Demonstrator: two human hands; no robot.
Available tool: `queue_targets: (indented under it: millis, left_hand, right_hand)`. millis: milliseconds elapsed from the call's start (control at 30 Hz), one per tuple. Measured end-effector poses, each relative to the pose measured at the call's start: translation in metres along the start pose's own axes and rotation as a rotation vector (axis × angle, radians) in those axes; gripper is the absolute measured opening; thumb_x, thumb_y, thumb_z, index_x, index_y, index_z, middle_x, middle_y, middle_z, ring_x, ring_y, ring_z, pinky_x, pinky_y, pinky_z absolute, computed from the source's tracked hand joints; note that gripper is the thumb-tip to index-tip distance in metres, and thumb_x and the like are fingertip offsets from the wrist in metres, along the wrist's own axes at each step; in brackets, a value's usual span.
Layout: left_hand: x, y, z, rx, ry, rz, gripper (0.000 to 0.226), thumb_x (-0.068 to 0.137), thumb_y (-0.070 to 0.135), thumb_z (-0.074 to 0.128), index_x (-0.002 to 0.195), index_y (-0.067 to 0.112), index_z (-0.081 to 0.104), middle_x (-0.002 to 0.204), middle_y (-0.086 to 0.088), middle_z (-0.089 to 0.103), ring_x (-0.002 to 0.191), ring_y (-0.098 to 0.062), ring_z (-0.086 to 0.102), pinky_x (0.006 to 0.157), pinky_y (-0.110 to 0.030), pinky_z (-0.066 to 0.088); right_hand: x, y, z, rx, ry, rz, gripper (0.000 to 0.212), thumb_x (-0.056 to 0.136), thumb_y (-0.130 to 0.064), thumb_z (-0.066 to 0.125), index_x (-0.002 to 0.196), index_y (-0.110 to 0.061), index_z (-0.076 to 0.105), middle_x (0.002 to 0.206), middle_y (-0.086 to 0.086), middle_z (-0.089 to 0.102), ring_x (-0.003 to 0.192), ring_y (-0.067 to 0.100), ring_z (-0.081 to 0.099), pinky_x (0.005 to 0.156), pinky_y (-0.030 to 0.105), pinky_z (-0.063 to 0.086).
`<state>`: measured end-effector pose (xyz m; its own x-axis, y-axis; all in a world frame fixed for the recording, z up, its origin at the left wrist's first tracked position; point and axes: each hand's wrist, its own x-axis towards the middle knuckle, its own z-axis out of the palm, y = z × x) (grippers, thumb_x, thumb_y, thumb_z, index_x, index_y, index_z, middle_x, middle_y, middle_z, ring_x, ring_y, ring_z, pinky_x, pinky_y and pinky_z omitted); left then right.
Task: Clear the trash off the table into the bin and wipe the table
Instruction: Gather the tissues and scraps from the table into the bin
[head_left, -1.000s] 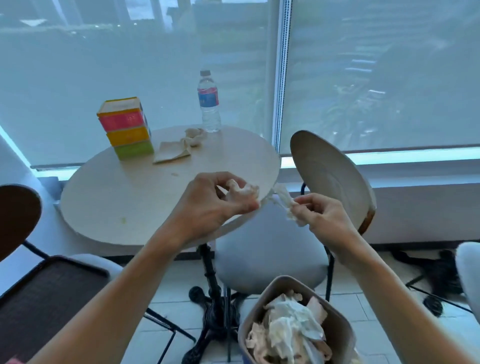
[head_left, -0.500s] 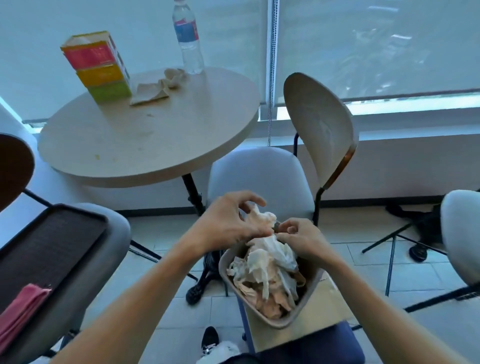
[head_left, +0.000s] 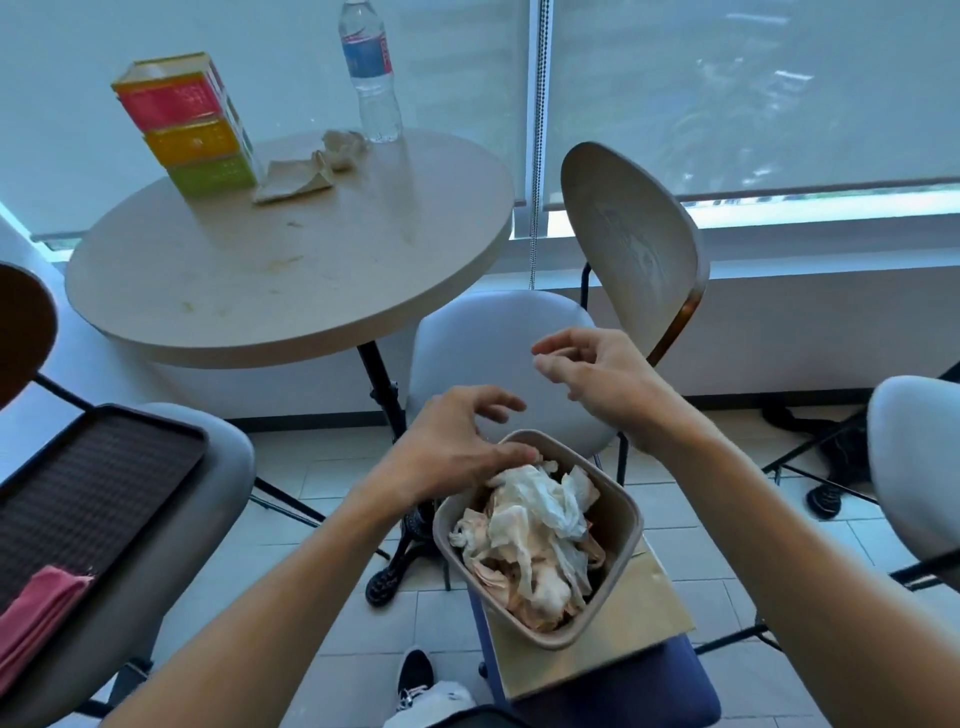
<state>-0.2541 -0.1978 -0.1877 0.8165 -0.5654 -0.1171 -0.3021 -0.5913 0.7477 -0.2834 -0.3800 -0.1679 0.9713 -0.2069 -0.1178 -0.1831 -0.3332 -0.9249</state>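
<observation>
While the heaped bin waits below, both hands hang empty above it.

The tan rounded-rectangular bin (head_left: 618, 525) is piled above its rim with crumpled white and tan tissues (head_left: 524, 540), so anything more may spill onto the tiled floor. The left hand (head_left: 457, 447), fingers spread and holding nothing, hovers at the heap; whether it touches is unclear. The right hand (head_left: 597, 374) is open. Half a second ago both pinched tissue over the bin. A crumpled brown napkin (head_left: 306, 174) remains on the round beige desk (head_left: 291, 291).
</observation>
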Motion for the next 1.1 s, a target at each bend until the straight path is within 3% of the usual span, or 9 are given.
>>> queue_targets:
  millis: [267,467,633,767,933,1100]
  left_hand:
    - [0.005,0.032,-0.083,-0.010,0.155,0.160,0.030,0.080,0.037,0.075,0.108,0.035,0.066,0.096,0.013,0.070,0.066,0.003,0.062,0.065,-0.016,0.048]
    - [0.018,0.017,-0.160,-0.001,0.290,0.134,0.025,0.080,0.036,0.075,0.105,0.032,0.070,0.091,0.012,0.073,0.062,0.000,0.062,0.062,-0.018,0.047]
    - [0.038,-0.018,-0.218,-0.012,0.376,0.048,0.015,0.081,0.033,0.075,0.095,0.035,0.069,0.089,0.012,0.071,0.061,0.006,0.059,0.063,-0.018,0.044]
    - [0.056,-0.054,-0.255,-0.051,0.419,0.000,0.011,0.082,0.025,0.076,0.091,0.028,0.071,0.086,0.004,0.070,0.055,0.009,0.054,0.062,-0.021,0.043]
    - [0.072,-0.087,-0.290,-0.042,0.464,-0.005,0.009,0.081,0.025,0.076,0.089,0.028,0.071,0.084,0.006,0.070,0.054,0.008,0.054,0.064,-0.020,0.043]
    - [0.085,-0.105,-0.315,0.038,0.467,0.025,0.015,0.080,0.029,0.076,0.093,0.033,0.069,0.089,0.012,0.069,0.059,0.007,0.054,0.065,-0.016,0.041]
  right_hand:
    - [0.035,-0.080,0.007,0.026,-0.009,-0.170,0.011,0.094,-0.022,0.062,0.103,-0.019,0.068,0.103,0.015,0.067,0.097,0.022,0.065,0.083,0.030,0.052]
    - [0.083,-0.134,0.035,0.011,0.019,-0.256,0.007,0.092,-0.019,0.064,0.097,-0.019,0.069,0.099,0.013,0.070,0.080,0.013,0.063,0.064,0.016,0.047]
    - [0.132,-0.165,0.075,-0.081,0.015,-0.312,0.014,0.091,-0.022,0.064,0.103,-0.017,0.070,0.086,0.003,0.068,0.077,0.011,0.061,0.061,0.020,0.046]
    - [0.177,-0.175,0.113,-0.241,0.005,-0.334,0.022,0.090,-0.021,0.062,0.112,-0.021,0.068,0.096,0.000,0.067,0.092,0.016,0.062,0.080,0.024,0.046]
    - [0.222,-0.177,0.153,-0.583,0.003,-0.343,0.043,0.092,-0.017,0.055,0.134,-0.028,0.053,0.134,0.008,0.047,0.125,0.023,0.047,0.104,0.026,0.033]
    - [0.250,-0.176,0.170,-0.755,0.071,-0.333,0.035,0.092,-0.017,0.055,0.125,-0.024,0.060,0.128,0.011,0.049,0.119,0.030,0.051,0.100,0.034,0.040]
